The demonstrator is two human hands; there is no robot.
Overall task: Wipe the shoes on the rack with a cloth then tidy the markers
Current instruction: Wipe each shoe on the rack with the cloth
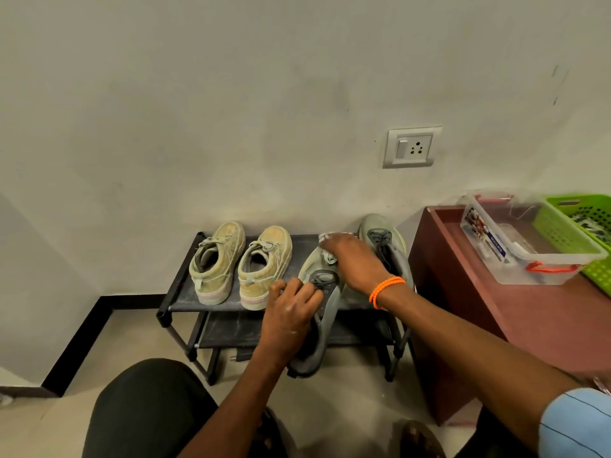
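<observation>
Here a grey shoe (319, 312) is held at the front of the rack (178, 304), its toe over the top shelf and its heel hanging out past the front edge. It is gripped by the left hand (291, 317), whose fingers are curled over the laced top and the collar. A pale cloth (329, 249) is pressed onto the toe of this shoe by the right hand (355, 262); the cloth is mostly covered by the hand, so only its edges are seen, and whether the fingers are curled round it or laid flat on it cannot be told. An orange bracelet (385, 289) is worn on the right wrist.

Just to the right, the second grey shoe (385, 242) is stood on the top shelf, close to the wall. On the left part of the same shelf a pair of tan shoes (239, 266) is set side by side, heels toward the camera. A lower shelf is seen beneath.

Beside the rack on the right a dark red table (542, 312) is placed, with a clear plastic box (535, 266) and a green basket (591, 246) on it. A wall socket (411, 147) is fixed above.
</observation>
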